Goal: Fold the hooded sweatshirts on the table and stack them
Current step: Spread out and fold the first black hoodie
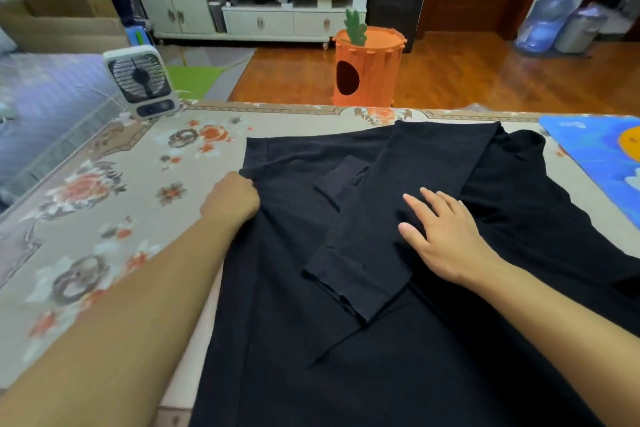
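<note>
Black fabric of a hooded sweatshirt (311, 374) fills the near middle of the view, spread flat on a table (104, 218) that is covered by a beige cloth printed with orange and grey flowers. The garment reaches from the near edge to the far part of the table, and its hood end appears to lie at the far right, though this cannot be told for certain. One sleeve (391, 215) is folded diagonally across the body, its cuff pointing toward the near left. A second cuff (341, 177) shows just beyond it, near the centre.

The left hand (232, 201) is placed at the left edge of the sweatshirt, its fingers curled into a fist. The fingertips are hidden under the hand, so whether fabric is pinched there cannot be told. The right hand (446, 236) is laid flat on the folded sleeve, with its fingers straight and spread, pressing the cloth down.

A small white desk fan (142, 81) stands on the far left corner of the table. A blue mat (595, 156) with an orange patch lies at the far right edge, just beside the sweatshirt. Beyond the table, an orange carrot-shaped pet house (367, 69) sits on the wooden floor, a white cabinet (249, 10) lines the far wall, and a blue water bottle (545, 21) stands at the far right.
</note>
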`<state>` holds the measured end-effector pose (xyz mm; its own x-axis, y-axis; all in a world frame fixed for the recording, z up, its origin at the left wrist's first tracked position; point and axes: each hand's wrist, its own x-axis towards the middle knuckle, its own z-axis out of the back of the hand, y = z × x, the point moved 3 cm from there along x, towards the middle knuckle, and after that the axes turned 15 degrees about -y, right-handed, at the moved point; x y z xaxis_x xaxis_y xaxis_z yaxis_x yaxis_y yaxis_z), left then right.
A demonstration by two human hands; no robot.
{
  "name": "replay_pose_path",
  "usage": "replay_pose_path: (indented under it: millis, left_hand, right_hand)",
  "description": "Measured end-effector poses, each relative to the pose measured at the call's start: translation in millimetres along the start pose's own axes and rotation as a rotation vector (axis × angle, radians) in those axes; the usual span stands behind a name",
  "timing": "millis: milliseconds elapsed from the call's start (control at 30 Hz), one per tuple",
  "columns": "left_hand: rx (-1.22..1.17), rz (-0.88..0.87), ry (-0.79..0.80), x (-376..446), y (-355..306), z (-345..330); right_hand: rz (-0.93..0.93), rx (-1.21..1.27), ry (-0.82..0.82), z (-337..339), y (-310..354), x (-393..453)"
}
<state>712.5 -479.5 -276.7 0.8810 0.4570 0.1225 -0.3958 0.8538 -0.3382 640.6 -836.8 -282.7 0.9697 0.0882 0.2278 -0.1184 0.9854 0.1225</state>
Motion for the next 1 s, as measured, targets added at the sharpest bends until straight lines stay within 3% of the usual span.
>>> replay_pose_path:
  millis: [133,300,367,433,533,600,633,700,767,900,1000]
  left_hand:
    - [0.014,-0.080,-0.145,46,28,15]
    - [0.151,-0.029,-0.091,62,62,9]
    - [0.152,-0.177,-0.211,31,59,16]
    - [0.083,-0.446,-0.244,-21,51,27]
    - [-0.076,-0.755,-0.168,-127,48,34]
    - [-0.035,-0.884,-0.060,-192,52,29]
    - [0.028,-0.932,-0.008,-214,55,24]
    - [0.119,-0.949,0.046,-233,62,15]
    - [0.147,-0.923,0.071,-234,64,11]
    - [0.133,-0.835,0.124,-236,48,20]
    - [0.062,-0.890,0.097,-255,24,32]
  right_hand:
    - [0.074,-0.060,0.094,-8,16,27]
    - [0.121,-0.084,0.123,-30,31,31]
    - [0.112,-0.087,0.120,-27,30,27]
    - [0.113,-0.107,0.055,-16,32,15]
    - [0.107,-0.068,-0.228,14,30,-22]
    - [0.001,-0.091,-0.314,31,7,-56]
    - [-0.089,-0.120,-0.285,32,-16,-72]
    - [-0.240,-0.183,-0.069,24,-67,-100]
    - [-0.220,-0.136,0.094,19,-101,-115]
    - [-0.244,-0.091,0.057,37,-130,-131]
    - [-0.258,-0.119,0.241,42,-138,-155]
